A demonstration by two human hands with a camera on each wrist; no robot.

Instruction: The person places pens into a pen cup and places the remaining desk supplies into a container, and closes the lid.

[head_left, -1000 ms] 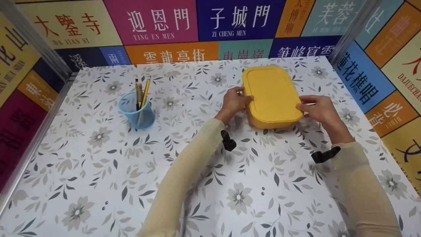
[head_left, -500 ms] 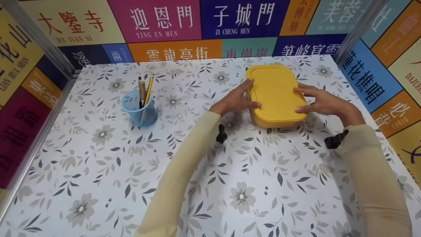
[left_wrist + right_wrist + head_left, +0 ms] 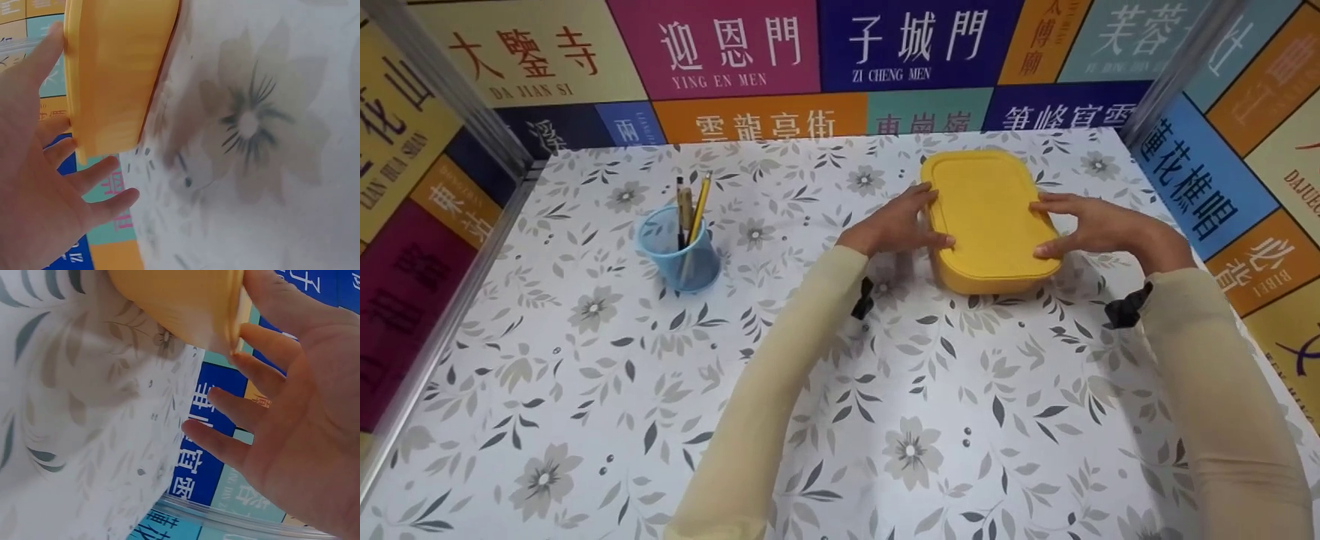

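Note:
A yellow lidded plastic food box (image 3: 986,217) stands at the back right of the table, its lid on. My left hand (image 3: 896,225) is at its left side, thumb and fingertips on the lid's edge. In the left wrist view the left fingers (image 3: 115,205) are spread, two of them off the box. On the opposite side my right hand (image 3: 1099,229) touches the lid's edge with thumb and fingertips. The right wrist view shows the right fingers (image 3: 219,444) fanned out beside the lid rim. The inside of the box is hidden.
A light blue mesh pen cup (image 3: 682,262) holding a yellow pencil (image 3: 700,206) and other pens stands at the left. White floral cloth (image 3: 915,465) covers the table. Colourful panels with Chinese characters (image 3: 735,45) rise along the back and sides.
Both hands have shifted from holding the box's sides to spreading thumbs and fingertips along the lid's edges. The right wrist has swung outward. Over the last half second little differs.

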